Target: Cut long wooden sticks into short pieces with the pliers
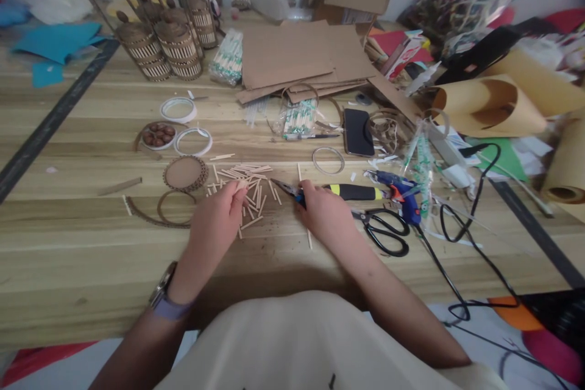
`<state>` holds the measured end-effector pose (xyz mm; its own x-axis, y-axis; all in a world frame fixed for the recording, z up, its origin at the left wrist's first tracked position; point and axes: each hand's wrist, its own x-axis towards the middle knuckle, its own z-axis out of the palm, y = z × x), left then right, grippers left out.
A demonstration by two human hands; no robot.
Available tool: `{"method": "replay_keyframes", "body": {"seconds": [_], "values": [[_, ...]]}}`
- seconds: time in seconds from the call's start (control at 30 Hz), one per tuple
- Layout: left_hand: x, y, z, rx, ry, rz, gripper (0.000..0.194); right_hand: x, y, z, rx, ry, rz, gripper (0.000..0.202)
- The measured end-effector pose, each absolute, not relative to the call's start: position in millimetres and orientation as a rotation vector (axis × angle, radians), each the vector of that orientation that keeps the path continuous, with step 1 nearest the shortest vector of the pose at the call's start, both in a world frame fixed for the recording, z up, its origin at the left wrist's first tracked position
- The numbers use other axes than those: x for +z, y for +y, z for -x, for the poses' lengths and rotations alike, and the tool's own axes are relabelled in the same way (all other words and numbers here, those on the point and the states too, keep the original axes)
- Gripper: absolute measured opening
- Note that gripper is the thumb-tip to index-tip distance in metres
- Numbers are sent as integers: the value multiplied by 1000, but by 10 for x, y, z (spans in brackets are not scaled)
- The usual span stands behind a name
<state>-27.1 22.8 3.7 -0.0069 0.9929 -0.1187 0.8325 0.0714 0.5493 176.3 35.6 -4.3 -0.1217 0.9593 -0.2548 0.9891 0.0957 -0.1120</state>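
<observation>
Pliers [287, 189] in right hand [319, 209], left hand [220, 212] by short sticks [258, 195]

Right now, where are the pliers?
In the head view, the pliers sit near the middle, held in the right hand, tips at the stick pile's right edge.

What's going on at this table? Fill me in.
A person is working over a scattered pile of short wooden sticks. Their right hand grips pliers, the tips pointing toward the pile. The left hand is at the pile with its fingers closed together; exactly what they pinch is too blurred to tell. Scissors and a blue glue gun lie to the right, and several stick-covered containers with tall handles stand at the back left.
</observation>
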Motion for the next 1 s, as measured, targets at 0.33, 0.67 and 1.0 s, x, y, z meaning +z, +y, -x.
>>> {"method": "replay_keyframes", "body": {"seconds": [0.33, 0.67, 1.0], "values": [[-117, 144, 235, 806, 2010, -2424, 39, -72, 381, -1671, -307, 2060, -2032, 23], [-59, -2, 143, 869, 1685, -2053, 22, -32, 353, -1713, -492, 2156, -2085, 17], [-114, 0, -92, 598, 1207, -1192, 27, 139, 431, -1890, -2060, 2168, -2194, 9]]}}
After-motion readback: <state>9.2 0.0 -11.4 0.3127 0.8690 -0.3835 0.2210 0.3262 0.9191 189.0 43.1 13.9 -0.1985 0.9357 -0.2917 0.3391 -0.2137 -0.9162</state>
